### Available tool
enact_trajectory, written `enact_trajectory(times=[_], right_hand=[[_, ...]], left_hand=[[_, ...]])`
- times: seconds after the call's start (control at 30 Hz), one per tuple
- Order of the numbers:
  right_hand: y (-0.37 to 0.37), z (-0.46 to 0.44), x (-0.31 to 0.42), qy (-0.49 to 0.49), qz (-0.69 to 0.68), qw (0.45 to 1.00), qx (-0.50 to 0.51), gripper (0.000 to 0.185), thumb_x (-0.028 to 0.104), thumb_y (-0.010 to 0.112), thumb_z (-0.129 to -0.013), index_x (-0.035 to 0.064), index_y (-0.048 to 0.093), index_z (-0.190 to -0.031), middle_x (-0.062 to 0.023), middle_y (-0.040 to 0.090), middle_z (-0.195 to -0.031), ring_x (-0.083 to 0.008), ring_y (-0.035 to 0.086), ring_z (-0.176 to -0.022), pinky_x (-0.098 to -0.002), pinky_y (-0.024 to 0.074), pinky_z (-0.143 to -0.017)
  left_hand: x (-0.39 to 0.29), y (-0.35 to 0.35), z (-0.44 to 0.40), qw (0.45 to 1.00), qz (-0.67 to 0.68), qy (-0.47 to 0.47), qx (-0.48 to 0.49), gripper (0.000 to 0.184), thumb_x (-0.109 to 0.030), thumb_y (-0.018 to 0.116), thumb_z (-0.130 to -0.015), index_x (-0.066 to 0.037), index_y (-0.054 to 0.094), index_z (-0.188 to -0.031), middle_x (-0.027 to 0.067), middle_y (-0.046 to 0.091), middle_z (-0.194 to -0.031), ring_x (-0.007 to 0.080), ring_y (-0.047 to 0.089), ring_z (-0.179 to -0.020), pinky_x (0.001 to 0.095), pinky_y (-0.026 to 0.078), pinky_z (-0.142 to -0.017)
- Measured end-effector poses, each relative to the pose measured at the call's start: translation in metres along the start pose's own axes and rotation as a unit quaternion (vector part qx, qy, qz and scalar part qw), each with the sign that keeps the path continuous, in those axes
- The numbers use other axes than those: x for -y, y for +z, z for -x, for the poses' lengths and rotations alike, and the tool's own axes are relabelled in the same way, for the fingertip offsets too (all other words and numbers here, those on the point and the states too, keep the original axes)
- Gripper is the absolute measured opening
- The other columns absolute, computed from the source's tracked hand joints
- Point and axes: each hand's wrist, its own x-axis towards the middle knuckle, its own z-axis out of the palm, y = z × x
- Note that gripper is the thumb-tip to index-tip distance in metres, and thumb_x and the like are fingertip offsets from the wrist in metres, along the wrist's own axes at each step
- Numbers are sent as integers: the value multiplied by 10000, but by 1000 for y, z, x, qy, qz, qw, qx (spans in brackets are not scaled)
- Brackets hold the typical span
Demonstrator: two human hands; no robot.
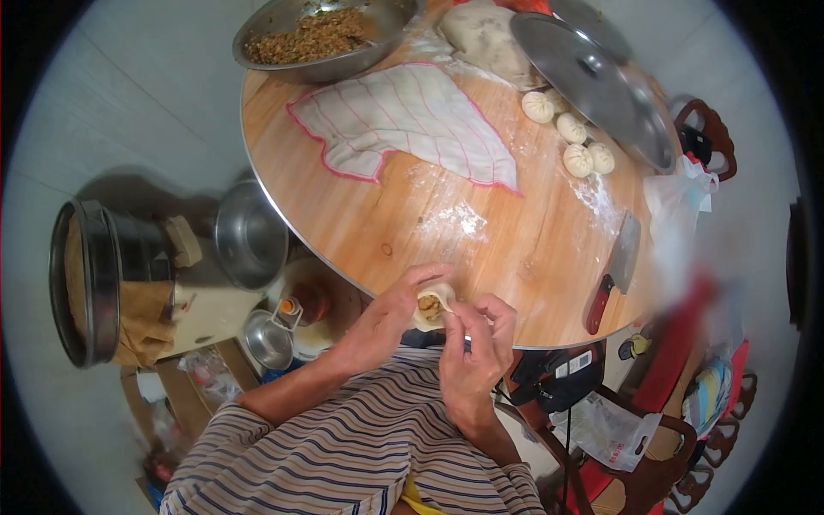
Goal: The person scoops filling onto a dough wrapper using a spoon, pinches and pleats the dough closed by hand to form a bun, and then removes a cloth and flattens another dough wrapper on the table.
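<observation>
A dough wrapper with brown filling (432, 305), its top still gaping, is held over the near edge of the round table. My left hand (396, 311) cups it from the left, fingers curled around its side. With thumb and fingertips, my right hand (477, 342) pinches the wrapper's right edge. Several pleated buns (572, 129) sit on the table at the right, partly beneath a tilted metal lid (590, 81). A metal bowl of minced filling (322, 39) stands at the far left.
On the wooden table (343, 219) lie a pink-edged cloth (412, 120), flour patches and a red-handled cleaver (614, 270). A large piece of dough (489, 39) rests at the back. Pots (249, 232) stand lower left; a chair (661, 455) is lower right.
</observation>
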Motion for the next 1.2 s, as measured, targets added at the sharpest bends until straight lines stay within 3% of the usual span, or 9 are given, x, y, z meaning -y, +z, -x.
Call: enact_trajectory(times=[0.37,0.43,0.57,0.63,0.77,0.83,0.97,1.13,1.2], right_hand=[[2,4,-2,14,-2,1000,16,158,-2,769,-910,29,735,-1061,-133,688,-989,-292,732,-807,-376,594,-656],[2,3,-2,19,-7,999,29,185,-14,771,-904,12,732,-1083,-135,690,-990,-292,733,-807,-370,593,-658],[5,3,-4,42,-51,996,52,191,-29,778,-895,-6,738,-1080,-148,689,-985,-304,732,-807,-364,589,-660],[6,0,-2,40,-57,997,41,164,-44,773,-897,-12,751,-1056,-154,700,-982,-283,736,-811,-350,595,-665],[4,-2,2,127,-126,983,35,152,-48,765,-904,-13,753,-1052,-158,714,-987,-249,741,-826,-342,605,-677],[0,-8,7,102,-118,987,32,167,-46,764,-904,-9,748,-1067,-151,723,-999,-226,742,-836,-334,610,-680],[6,-1,2,118,-117,985,55,165,-38,764,-909,3,737,-1066,-145,723,-1000,-229,743,-836,-332,610,-677],[7,-2,3,-7,-22,999,41,179,-44,762,-904,23,714,-1062,-143,707,-988,-238,735,-831,-341,593,-671],[9,2,5,48,-64,996,34,208,-49,761,-901,22,721,-1092,-144,703,-991,-243,733,-841,-342,588,-677]], left_hand=[[5,5,4,992,-102,73,-23,800,-620,236,-1107,10,354,-1585,148,438,-1606,246,429,-1471,389,359,-1208],[12,9,8,995,89,3,-33,548,-367,240,-1176,-10,427,-1548,165,412,-1602,286,340,-1533,390,250,-1253],[4,-1,9,998,55,-37,-15,562,-382,249,-1175,-11,405,-1568,162,394,-1625,278,307,-1556,389,227,-1265],[1,-6,5,997,-75,4,6,824,-641,222,-1101,-14,304,-1628,109,404,-1628,229,410,-1492,390,367,-1212],[-11,-4,7,1000,-21,-14,12,821,-639,253,-1102,-12,310,-1628,105,419,-1613,218,485,-1425,378,442,-1150],[-12,-4,7,994,102,-41,13,789,-624,275,-1110,-23,340,-1616,94,424,-1609,191,583,-1276,343,531,-1008],[6,3,7,999,30,14,-31,747,-609,271,-1117,-42,399,-1588,82,454,-1567,163,617,-1142,313,561,-868],[0,1,7,999,-2,-6,-39,699,-574,249,-1131,-42,515,-1498,99,492,-1492,151,619,-1096,286,557,-777],[4,-1,6,999,-2,1,-36,686,-559,245,-1136,-41,532,-1482,112,483,-1502,155,619,-1095,287,560,-773]])
